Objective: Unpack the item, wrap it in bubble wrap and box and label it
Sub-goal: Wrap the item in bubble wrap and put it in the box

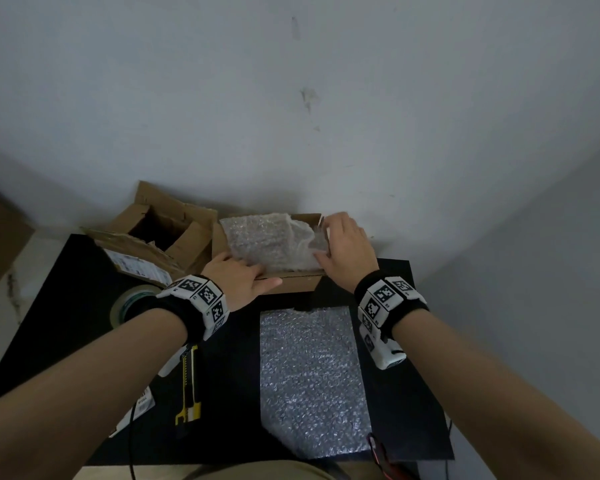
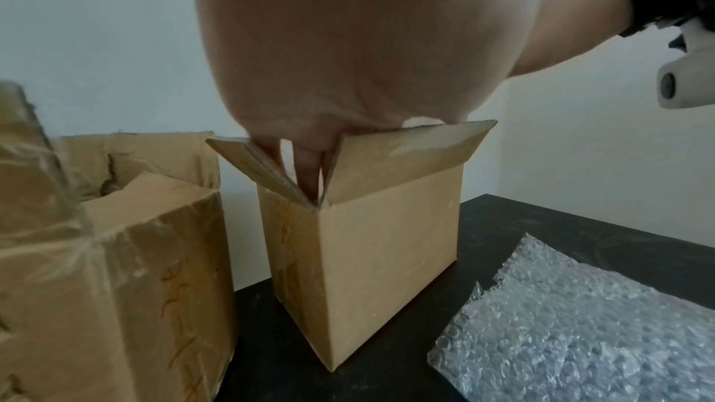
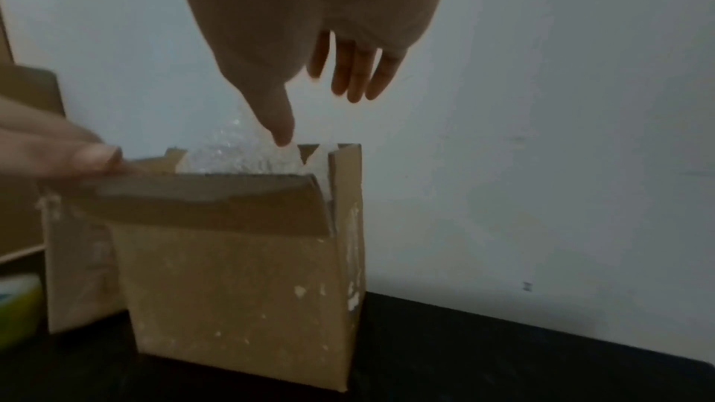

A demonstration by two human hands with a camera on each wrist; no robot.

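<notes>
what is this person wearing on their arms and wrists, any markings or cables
Bare forearms, no sleeves. Each wrist has a black band: left wrist band, right wrist band. Both carry white blocks printed with black square-patterned tags. A white camera unit hangs under the right wrist. A thin black cable runs below the left arm.

The small brown cardboard box [image 1: 291, 284] is standing upright at the back of the black table, flaps open, right beside the torn-open bigger carton [image 1: 153, 237]. A bubble-wrapped bundle [image 1: 274, 242] is sitting in it, poking out the top. A spare bubble wrap sheet [image 1: 312, 382] is lying flat in front.
</notes>
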